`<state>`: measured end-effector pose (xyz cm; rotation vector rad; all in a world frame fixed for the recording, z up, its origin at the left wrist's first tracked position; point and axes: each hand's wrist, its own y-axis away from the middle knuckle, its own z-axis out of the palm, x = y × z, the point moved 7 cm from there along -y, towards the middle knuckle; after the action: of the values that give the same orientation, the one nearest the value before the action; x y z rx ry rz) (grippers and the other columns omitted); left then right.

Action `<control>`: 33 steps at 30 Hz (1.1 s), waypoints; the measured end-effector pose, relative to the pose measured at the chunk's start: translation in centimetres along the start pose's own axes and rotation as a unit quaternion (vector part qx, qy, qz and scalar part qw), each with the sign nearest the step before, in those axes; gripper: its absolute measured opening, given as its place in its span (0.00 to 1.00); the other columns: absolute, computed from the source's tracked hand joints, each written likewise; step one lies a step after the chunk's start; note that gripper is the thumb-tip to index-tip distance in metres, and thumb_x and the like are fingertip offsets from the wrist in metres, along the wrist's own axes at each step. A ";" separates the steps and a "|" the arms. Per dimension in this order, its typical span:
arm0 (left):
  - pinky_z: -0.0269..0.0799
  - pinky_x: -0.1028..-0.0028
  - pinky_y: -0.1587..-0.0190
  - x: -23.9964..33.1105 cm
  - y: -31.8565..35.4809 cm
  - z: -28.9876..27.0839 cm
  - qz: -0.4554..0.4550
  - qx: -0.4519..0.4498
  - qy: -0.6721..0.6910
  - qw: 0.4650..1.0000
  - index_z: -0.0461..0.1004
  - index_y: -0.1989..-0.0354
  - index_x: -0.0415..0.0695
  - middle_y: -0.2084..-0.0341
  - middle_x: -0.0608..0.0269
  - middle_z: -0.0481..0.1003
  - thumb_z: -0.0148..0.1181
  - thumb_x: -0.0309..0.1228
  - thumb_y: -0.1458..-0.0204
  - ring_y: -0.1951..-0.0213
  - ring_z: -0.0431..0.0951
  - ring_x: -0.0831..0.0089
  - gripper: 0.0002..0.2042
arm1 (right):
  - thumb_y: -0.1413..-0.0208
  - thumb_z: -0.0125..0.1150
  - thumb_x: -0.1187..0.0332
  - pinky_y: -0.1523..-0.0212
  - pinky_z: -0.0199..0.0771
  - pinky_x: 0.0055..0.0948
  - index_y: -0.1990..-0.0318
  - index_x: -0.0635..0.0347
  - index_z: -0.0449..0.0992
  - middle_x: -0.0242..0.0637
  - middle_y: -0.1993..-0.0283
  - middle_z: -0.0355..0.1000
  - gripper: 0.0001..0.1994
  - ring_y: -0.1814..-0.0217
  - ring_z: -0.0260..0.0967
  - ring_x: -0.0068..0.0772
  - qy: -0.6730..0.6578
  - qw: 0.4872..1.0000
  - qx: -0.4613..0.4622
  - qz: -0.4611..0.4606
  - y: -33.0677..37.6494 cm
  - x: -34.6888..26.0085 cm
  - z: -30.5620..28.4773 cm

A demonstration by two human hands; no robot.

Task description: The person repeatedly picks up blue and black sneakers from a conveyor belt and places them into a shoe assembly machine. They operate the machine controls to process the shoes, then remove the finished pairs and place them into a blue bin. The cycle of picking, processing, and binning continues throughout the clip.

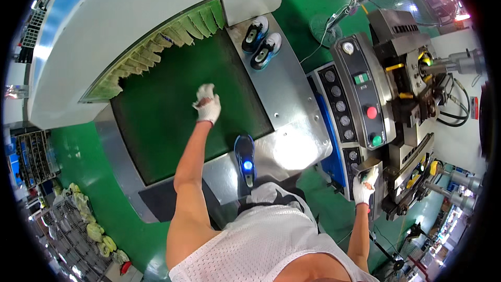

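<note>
My left hand (207, 105), in a white knit glove with bare fingertips, hovers over the green conveyor belt (172, 120). Its fingers are loosely apart and nothing shows in them. Out to the right, my right hand (364, 187), gloved the same way, is at the metal housing (377, 175) low on the machine; its fingers are partly hidden, so their grip is unclear. A dark blue shoe (244, 154) with a bright spot of light on it lies on the metal edge close to my body. Two black, white and blue sneakers (254, 34) (266, 51) sit side by side on the far metal ledge.
A curved white hood (146, 21) with a fringed pale-green curtain (151, 49) arches over the belt. On the right stands a machine with gauges, a red button (371, 112) and a green button (376, 140). A floor fan (325, 30) and wire racks (78, 235) stand around.
</note>
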<state>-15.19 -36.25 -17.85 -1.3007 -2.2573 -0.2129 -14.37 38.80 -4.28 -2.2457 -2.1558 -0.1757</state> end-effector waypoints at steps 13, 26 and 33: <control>0.57 0.48 0.31 -22.7 -36.3 -3.7 -0.200 -0.171 -0.258 0.930 0.66 0.31 0.48 0.35 0.42 0.67 0.48 0.47 0.41 0.35 0.67 0.44 0.30 | 0.51 0.70 0.63 0.43 0.75 0.38 0.30 0.62 0.62 0.52 0.43 0.76 0.39 0.43 0.76 0.46 -0.032 0.954 -0.243 0.173 11.9 -3.1 3.4; 0.63 0.52 0.33 -16.0 -28.6 -2.9 -0.042 -0.140 -0.273 0.951 0.72 0.36 0.48 0.37 0.43 0.70 0.48 0.60 0.41 0.36 0.71 0.49 0.34 | 0.45 0.67 0.54 0.30 0.63 0.41 0.28 0.63 0.61 0.54 0.29 0.64 0.40 0.26 0.61 0.50 -0.182 0.902 -0.372 0.122 4.7 -18.5 5.0; 0.70 0.43 0.51 -4.3 -6.4 -4.4 0.046 -0.194 -0.164 0.966 0.71 0.54 0.48 0.60 0.52 0.78 0.71 0.47 0.55 0.54 0.79 0.46 0.25 | 0.43 0.63 0.45 0.30 0.60 0.44 0.30 0.56 0.65 0.47 0.29 0.65 0.38 0.29 0.63 0.52 -0.127 0.929 -0.343 -0.048 5.5 -19.3 5.1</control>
<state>-17.25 -44.53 -15.53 -1.7502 -2.5064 -0.4527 -9.27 19.83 -10.93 -2.6090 -2.6547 -0.8001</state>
